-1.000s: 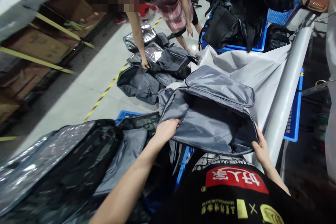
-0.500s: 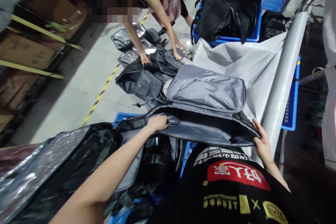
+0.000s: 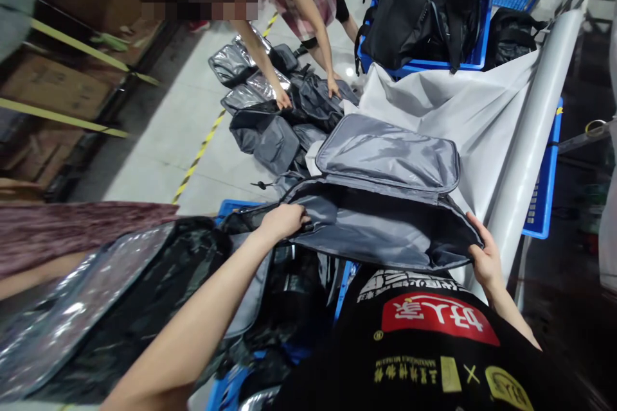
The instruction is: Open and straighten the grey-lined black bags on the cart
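A grey-lined bag (image 3: 366,231) lies unzipped in front of my body, its padded lid (image 3: 388,153) folded back away from me. At the left end of its opening, my left hand (image 3: 285,221) is closed round the edge. My right hand (image 3: 486,255) grips the right corner of the rim, thumb on the inside and some fingers hidden behind the fabric. Between my hands the mouth gapes, showing the grey lining. Under the bag spreads a white sheet (image 3: 434,96), which runs up to a grey-white roll (image 3: 540,135) on the right.
Across from me a co-worker's hands (image 3: 284,100) handle dark grey bags on the floor. A blue crate (image 3: 434,67) of black backpacks stands at the back. Large camouflage bags with silvery lining (image 3: 91,308) lie at left, beside another person's sleeve or garment (image 3: 77,225). Shelving (image 3: 58,90) lines the far left.
The bag's mouth gapes wider and more lining shows. Both my hands keep their hold. The co-worker's arms have shifted over the floor bags, and another person's arm and patterned garment show more at left.
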A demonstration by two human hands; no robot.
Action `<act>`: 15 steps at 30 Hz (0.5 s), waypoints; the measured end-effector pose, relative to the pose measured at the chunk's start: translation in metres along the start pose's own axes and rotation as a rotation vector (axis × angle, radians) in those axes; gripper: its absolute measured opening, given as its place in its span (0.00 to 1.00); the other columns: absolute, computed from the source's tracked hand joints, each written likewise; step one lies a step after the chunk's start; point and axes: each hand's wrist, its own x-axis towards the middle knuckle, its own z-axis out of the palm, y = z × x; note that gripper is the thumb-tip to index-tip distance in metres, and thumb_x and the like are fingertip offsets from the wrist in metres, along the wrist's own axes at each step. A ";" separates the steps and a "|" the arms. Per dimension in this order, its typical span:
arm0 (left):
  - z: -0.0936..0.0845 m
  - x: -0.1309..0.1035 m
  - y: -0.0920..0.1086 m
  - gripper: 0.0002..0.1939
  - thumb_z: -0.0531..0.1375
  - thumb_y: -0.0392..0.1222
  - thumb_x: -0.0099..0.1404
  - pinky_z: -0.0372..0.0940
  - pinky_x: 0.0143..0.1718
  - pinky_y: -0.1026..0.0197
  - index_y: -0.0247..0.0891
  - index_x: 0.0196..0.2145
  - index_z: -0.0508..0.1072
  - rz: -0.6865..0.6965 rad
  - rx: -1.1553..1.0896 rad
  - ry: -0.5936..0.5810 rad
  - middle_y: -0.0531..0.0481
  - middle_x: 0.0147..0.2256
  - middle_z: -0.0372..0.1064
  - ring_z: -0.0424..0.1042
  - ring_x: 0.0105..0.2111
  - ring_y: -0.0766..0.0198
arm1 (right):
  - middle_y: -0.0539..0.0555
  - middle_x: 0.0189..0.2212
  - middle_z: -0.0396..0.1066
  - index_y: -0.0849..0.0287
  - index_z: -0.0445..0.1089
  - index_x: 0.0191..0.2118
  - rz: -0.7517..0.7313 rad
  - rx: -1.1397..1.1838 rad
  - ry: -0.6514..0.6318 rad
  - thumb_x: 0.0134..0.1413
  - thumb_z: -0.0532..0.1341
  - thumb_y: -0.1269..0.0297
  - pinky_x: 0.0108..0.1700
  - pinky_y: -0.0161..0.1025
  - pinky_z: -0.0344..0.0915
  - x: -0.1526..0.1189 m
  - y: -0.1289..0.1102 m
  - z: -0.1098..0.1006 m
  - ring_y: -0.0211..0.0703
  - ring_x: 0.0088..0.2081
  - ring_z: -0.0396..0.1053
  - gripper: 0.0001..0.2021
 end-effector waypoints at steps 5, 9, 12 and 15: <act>0.008 0.006 0.014 0.15 0.51 0.38 0.60 0.64 0.45 0.51 0.32 0.37 0.75 -0.005 0.078 -0.001 0.33 0.44 0.72 0.70 0.47 0.43 | 0.53 0.58 0.62 0.58 0.64 0.57 0.057 -0.002 0.021 0.38 0.52 0.74 0.66 0.44 0.48 -0.002 -0.002 0.000 0.45 0.61 0.56 0.34; 0.009 0.009 0.007 0.18 0.46 0.39 0.63 0.63 0.43 0.59 0.34 0.42 0.72 -0.054 0.018 0.029 0.38 0.45 0.72 0.71 0.46 0.51 | 0.52 0.58 0.62 0.56 0.64 0.57 0.091 0.010 0.021 0.38 0.52 0.74 0.67 0.46 0.46 -0.005 -0.002 -0.001 0.45 0.61 0.55 0.34; 0.010 0.003 0.007 0.16 0.47 0.40 0.64 0.62 0.42 0.60 0.36 0.40 0.72 -0.021 0.007 0.035 0.41 0.43 0.72 0.70 0.46 0.51 | 0.52 0.58 0.63 0.56 0.65 0.57 0.105 0.016 0.026 0.38 0.53 0.74 0.66 0.50 0.47 -0.004 -0.002 -0.002 0.48 0.61 0.56 0.33; 0.013 -0.009 0.015 0.14 0.48 0.42 0.65 0.61 0.41 0.60 0.39 0.37 0.72 0.090 0.031 0.037 0.45 0.42 0.73 0.71 0.45 0.53 | 0.52 0.58 0.63 0.56 0.64 0.57 0.039 0.002 0.023 0.39 0.52 0.73 0.65 0.54 0.48 0.001 0.000 -0.002 0.50 0.60 0.57 0.33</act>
